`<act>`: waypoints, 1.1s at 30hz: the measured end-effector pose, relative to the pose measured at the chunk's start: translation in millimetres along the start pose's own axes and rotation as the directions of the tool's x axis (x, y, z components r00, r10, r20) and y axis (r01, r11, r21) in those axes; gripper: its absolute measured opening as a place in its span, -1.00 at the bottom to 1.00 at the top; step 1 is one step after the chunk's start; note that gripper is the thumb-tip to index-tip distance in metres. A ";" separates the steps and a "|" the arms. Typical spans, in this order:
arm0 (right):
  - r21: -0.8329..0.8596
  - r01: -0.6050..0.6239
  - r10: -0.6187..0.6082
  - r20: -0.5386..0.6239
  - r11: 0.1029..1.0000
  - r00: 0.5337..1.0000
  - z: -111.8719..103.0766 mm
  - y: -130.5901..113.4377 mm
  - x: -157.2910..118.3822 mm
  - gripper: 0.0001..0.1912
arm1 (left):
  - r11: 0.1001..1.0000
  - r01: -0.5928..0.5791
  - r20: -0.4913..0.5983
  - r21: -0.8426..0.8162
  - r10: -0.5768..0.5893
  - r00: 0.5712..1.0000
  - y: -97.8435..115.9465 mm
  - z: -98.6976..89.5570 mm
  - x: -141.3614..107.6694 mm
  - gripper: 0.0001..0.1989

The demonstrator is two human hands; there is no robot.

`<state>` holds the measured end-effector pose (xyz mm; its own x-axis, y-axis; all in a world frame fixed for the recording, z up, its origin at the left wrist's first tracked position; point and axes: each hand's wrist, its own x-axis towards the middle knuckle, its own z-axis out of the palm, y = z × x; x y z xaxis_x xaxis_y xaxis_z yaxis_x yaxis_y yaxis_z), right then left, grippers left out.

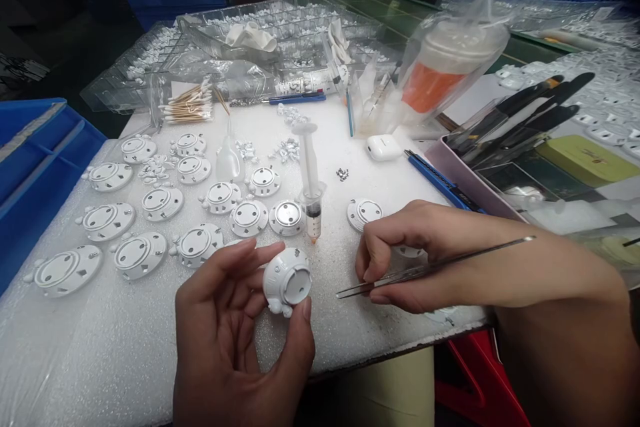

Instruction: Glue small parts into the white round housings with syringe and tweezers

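Note:
My left hand point(240, 333) holds a small round white part point(287, 282) between thumb and fingers, its flat recessed face turned towards me and small knobs at its lower edge. To the right, my right hand point(410, 257) is closed round metal tweezers point(435, 265), whose tips point left, a short way from the white part. Under and behind my right hand sits another round white part point(365, 213). A syringe point(313, 213) with dark contents stands just behind the held part. Several similar white discs point(141, 255) lie on the white foam sheet point(125, 333) at the left.
Behind are a small pile of metal bits point(343, 174), a white case point(384, 147), cotton swabs point(189, 107), a squeeze bottle point(230, 159) and clear trays point(295, 20). Blue pens point(443, 181), a tool box point(480, 177) and a bagged cup point(440, 67) stand right; a blue crate point(40, 173) left.

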<state>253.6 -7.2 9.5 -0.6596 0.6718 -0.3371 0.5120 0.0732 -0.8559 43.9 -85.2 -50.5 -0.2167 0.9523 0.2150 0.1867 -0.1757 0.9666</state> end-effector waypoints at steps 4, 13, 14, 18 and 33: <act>0.003 0.019 -0.019 0.023 1.000 1.000 -0.6 1.1 0.8 -0.84 | 1.000 -0.004 0.014 0.013 0.004 1.000 -0.6 0.1 0.8 -0.40; 0.010 0.030 -0.030 -0.038 1.000 0.999 -0.4 -0.9 -1.2 -0.87 | 0.998 -0.032 0.018 0.053 0.031 0.999 -0.8 -2.1 0.2 -0.40; 0.017 0.038 -0.038 -0.014 0.999 0.999 -1.2 0.6 -0.3 -0.87 | 0.998 -0.027 0.015 0.054 0.026 1.000 -0.7 -1.8 0.3 -0.39; 0.077 0.063 -0.068 0.062 0.995 0.996 -3.4 7.1 2.3 -0.88 | 0.999 -0.012 0.006 0.048 0.011 1.000 0.0 -1.0 0.4 -0.40; 0.007 0.026 -0.025 -0.061 1.000 0.998 2.8 -0.3 0.1 -0.92 | 0.999 -0.021 0.016 0.046 0.020 1.000 0.6 -1.2 -1.4 -0.40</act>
<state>251.8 -9.3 8.6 -0.6373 0.7137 -0.2906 0.4910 0.0854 -0.8670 43.2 -87.0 -50.0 -0.1975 0.9524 0.2321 0.2349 -0.1839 0.9545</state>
